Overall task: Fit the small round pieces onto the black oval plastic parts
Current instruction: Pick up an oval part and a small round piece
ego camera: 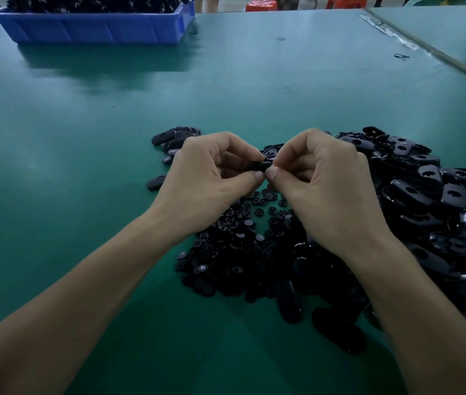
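A: From the head view, how do the hands sit?

B: Both are raised a little above the green table (pixel 83 138), knuckles up, forearms coming in from the lower corners and meeting in the middle. The left hand (pixel 212 178) and the right hand (pixel 325 181) are curled into loose fists, thumb tips almost touching.

A: Holding anything?

B: Yes. Between them is one black oval part (pixel 264 165), pinched from the left by the left thumb and forefinger and from the right by the right thumb and forefinger. Only a small strip of it shows; the fingers hide most of it. I cannot tell whether a round piece is already on it.

A: Where is the rest of the stock?

B: Directly under the wrists lies a heap of small round pieces (pixel 226 246), spread between the two forearms. To the right of that, reaching to the frame edge, is a bigger pile of oval parts (pixel 431 201), lying at all angles. A small group of ovals (pixel 176 138) sits just behind the left hand, with one more beside the left wrist.

A: And further off?

B: A blue bin (pixel 92 27) at the far left edge of the table, heaped with dark parts.
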### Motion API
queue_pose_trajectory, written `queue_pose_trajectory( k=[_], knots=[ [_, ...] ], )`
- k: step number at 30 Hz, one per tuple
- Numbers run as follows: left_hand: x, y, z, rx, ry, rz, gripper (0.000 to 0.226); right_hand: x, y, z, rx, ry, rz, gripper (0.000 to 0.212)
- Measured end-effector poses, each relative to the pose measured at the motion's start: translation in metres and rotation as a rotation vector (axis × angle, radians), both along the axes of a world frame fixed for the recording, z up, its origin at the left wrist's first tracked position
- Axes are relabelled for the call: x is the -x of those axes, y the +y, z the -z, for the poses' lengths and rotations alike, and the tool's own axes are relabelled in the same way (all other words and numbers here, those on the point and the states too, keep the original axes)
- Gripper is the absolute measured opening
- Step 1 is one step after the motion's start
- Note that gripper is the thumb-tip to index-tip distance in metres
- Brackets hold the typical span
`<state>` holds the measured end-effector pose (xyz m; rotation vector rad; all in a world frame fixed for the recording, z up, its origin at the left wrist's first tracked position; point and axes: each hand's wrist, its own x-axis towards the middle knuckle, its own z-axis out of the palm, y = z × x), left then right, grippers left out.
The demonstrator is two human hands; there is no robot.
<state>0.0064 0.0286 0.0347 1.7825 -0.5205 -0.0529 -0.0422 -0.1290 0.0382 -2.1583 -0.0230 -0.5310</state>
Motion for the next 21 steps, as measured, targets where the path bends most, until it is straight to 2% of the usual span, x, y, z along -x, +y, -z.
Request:
queue_pose_trajectory(
  k=[4, 8, 10, 13, 21],
  knots=[
    [-0.003, 0.0006, 0.0031, -0.061, -0.059, -0.068, 0.019, 0.0009, 0.0005, -0.0012, -0.023, 0.017, -0.07, 0.026],
    [-0.0041, -0.0002, 0.0038, -0.077, -0.065, -0.078, 0.015, 0.0004, -0.0004, 0.0001, -0.022, -0.002, -0.047, 0.017],
    [-0.0042, -0.0005, 0.0038, -0.051, -0.04, -0.048, 0.017, -0.0002, -0.002, -0.0002, 0.015, -0.029, -0.013, 0.013],
    [-0.0052, 0.0015, 0.002, 0.03, 0.043, 0.026, 0.022, -0.0016, -0.0049, -0.0005, 0.056, 0.015, -0.027, 0.024],
    [-0.005, 0.0026, -0.0017, 0.124, 0.151, 0.085, 0.019, -0.0018, -0.0079, -0.0013, -0.118, 0.078, -0.137, 0.018]
  ],
)
